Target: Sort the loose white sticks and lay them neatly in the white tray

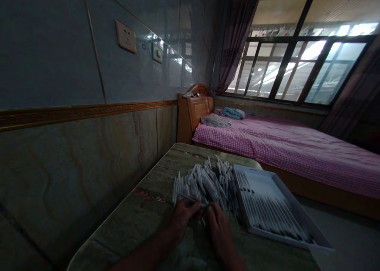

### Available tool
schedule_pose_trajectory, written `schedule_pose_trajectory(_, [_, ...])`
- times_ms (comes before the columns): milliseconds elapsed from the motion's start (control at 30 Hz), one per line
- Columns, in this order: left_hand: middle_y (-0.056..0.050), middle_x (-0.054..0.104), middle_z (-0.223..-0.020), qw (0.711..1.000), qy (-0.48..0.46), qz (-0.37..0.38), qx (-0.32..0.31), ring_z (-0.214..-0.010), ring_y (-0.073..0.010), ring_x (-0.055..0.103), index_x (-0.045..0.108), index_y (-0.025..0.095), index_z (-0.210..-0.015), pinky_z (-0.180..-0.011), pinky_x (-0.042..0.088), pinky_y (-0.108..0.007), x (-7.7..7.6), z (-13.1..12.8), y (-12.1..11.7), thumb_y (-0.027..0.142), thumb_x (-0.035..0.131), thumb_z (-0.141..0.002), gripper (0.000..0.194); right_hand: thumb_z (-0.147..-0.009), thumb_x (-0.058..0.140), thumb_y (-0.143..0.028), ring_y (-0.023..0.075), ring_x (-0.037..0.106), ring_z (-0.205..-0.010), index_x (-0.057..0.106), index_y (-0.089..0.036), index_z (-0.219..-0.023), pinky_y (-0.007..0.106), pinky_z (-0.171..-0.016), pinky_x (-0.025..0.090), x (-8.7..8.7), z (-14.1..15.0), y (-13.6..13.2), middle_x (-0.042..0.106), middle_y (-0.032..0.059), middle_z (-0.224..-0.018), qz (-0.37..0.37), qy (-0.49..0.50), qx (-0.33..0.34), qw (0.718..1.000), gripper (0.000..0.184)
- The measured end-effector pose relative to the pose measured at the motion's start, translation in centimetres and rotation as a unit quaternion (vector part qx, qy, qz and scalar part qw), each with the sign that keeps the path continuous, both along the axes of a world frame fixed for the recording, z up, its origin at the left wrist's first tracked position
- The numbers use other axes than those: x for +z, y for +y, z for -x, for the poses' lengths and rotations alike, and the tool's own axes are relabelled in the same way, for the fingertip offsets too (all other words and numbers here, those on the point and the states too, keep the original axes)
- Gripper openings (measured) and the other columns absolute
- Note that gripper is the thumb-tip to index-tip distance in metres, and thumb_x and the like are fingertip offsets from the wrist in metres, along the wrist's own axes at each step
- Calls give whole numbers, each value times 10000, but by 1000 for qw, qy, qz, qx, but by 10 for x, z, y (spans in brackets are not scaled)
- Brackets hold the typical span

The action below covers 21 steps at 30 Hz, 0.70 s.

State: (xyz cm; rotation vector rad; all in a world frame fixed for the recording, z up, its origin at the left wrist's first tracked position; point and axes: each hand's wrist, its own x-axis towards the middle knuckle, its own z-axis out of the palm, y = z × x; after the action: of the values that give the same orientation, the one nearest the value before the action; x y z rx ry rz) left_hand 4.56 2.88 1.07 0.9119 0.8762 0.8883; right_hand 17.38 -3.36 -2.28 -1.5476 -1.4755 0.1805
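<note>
My left hand (184,216) pinches a slim white pen (187,197) that slants across the front of a heap. Close beside it, my right hand (218,219) has its fingers closed near the pen's right end; what lies between them is too dark to make out. Just beyond both hands is the heap of loose white pens (204,182), lying in many directions. To the right, a white tray (261,172) holds a row of similar pens (276,211) laid side by side, with dark ends toward the near side. A few in its far left part have dark ends midway.
The marble-patterned table (142,219) has rounded corners, and the tray reaches its right edge. A tiled wall (118,144) runs along the left. Behind stands a bed (267,144) with a pink checked sheet and wooden headboard (197,110), under a window (297,65).
</note>
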Motion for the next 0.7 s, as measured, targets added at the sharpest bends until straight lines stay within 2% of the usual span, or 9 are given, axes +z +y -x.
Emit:
schedule_pose_trajectory(67, [14,653,-585,1000,-6,3,-7,-513,-117,576,630,155,-749,-500,403,-223,-2,0,0,441,822,-479,438,-963,340,-415,146,572,-615,601,-222,-797,223,-565,430,3,1,0,621,17,-690,7,-5,0,1000,365])
schedule_pose_trajectory(167, [13,654,-602,1000,-4,-4,-21,-545,-124,594,630,153,-737,-512,412,-222,-3,0,-1,417,830,-483,418,-952,322,-441,164,575,-624,627,-221,-788,240,-559,412,0,0,1,646,45,-711,-41,-69,-8,997,410])
schedule_pose_trajectory(233, [13,651,-594,1000,2,-3,-23,-547,-127,595,629,155,-737,-506,409,-222,-3,0,-1,423,825,-492,413,-961,287,-418,163,573,-617,633,-226,-781,244,-562,402,0,-1,1,651,48,-712,-47,-87,-9,995,435])
schedule_pose_trajectory(400, [21,628,-565,1000,8,-20,-16,-512,-112,559,631,153,-727,-483,380,-216,-7,-1,3,461,813,-499,424,-960,330,-410,143,558,-596,585,-228,-757,222,-556,412,8,5,-2,598,-1,-660,21,0,-14,1000,374])
schedule_pose_trajectory(533, [17,622,-556,998,15,-49,-41,-507,-115,551,631,151,-695,-485,379,-223,-13,-1,5,468,813,-495,417,-953,339,-423,153,569,-649,623,-234,-776,233,-596,418,7,4,-3,635,24,-726,15,-12,-10,1000,384])
schedule_pose_trajectory(700, [24,609,-545,998,29,-38,-33,-470,-100,515,644,153,-735,-457,335,-211,-12,-1,5,496,790,-517,431,-964,307,-413,144,548,-582,593,-233,-705,233,-547,389,8,5,-2,597,4,-638,18,8,-3,1000,426])
